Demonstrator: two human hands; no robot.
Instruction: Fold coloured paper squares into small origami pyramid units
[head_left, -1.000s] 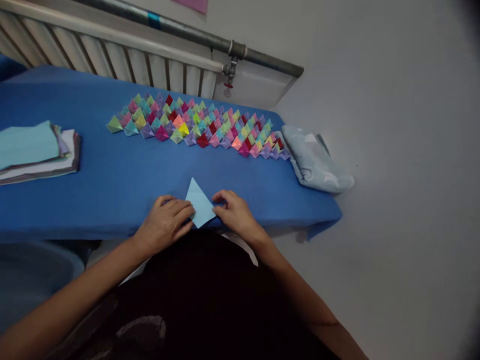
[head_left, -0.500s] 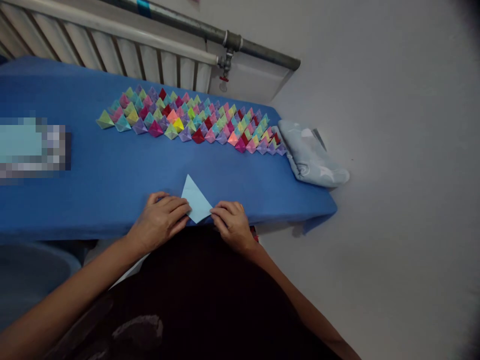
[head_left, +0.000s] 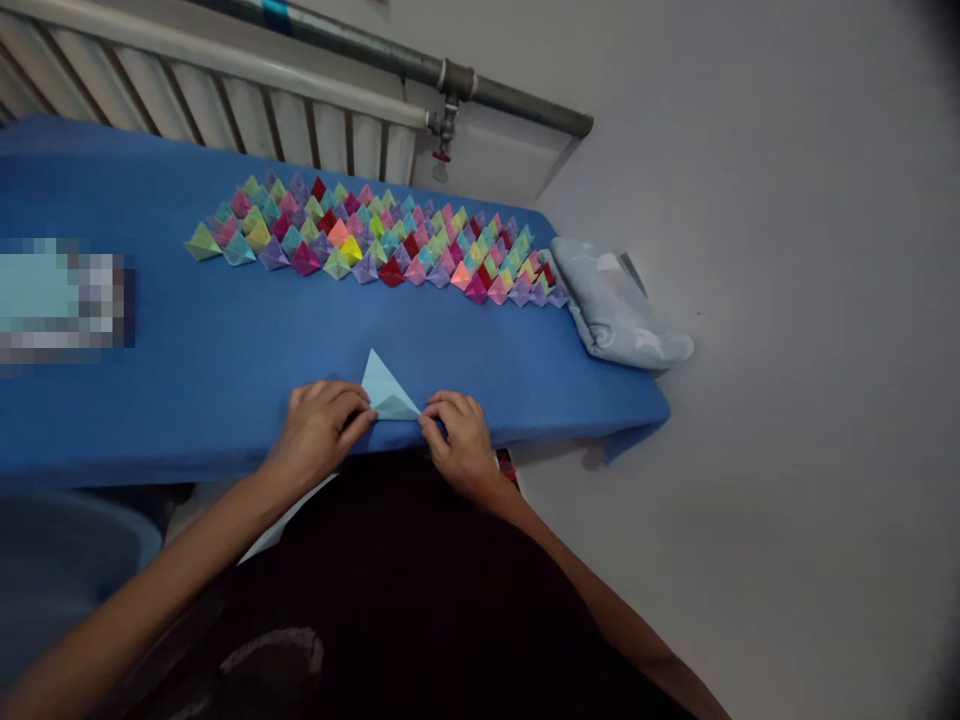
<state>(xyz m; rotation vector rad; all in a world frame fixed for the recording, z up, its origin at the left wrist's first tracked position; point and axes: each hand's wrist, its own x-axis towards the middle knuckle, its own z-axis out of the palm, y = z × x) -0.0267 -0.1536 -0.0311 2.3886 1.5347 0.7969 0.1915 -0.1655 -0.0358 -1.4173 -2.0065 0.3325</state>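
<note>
A light blue sheet of origami paper (head_left: 386, 388) lies between my hands near the front edge of the blue-covered table (head_left: 247, 370). Its lower corner is folded up, giving it a straight bottom edge and a point at the top. My left hand (head_left: 321, 420) pinches its left end between thumb and fingers. At the right corner, the thumb and fingers of my right hand (head_left: 457, 435) are closed on the paper. Behind them stand rows of small folded paper pieces (head_left: 391, 270) in many colours.
A folded grey-blue cloth (head_left: 626, 310) lies at the table's right end against the wall (head_left: 787, 300). A blurred-out item (head_left: 52, 300) is at the left. Along the back run a white radiator (head_left: 247, 115) and a metal pipe (head_left: 525, 98). A blue basin (head_left: 67, 560) shows at lower left.
The paper's lower corner, which pointed down toward me, is now folded up over the sheet. Both hands still grip its two ends.
</note>
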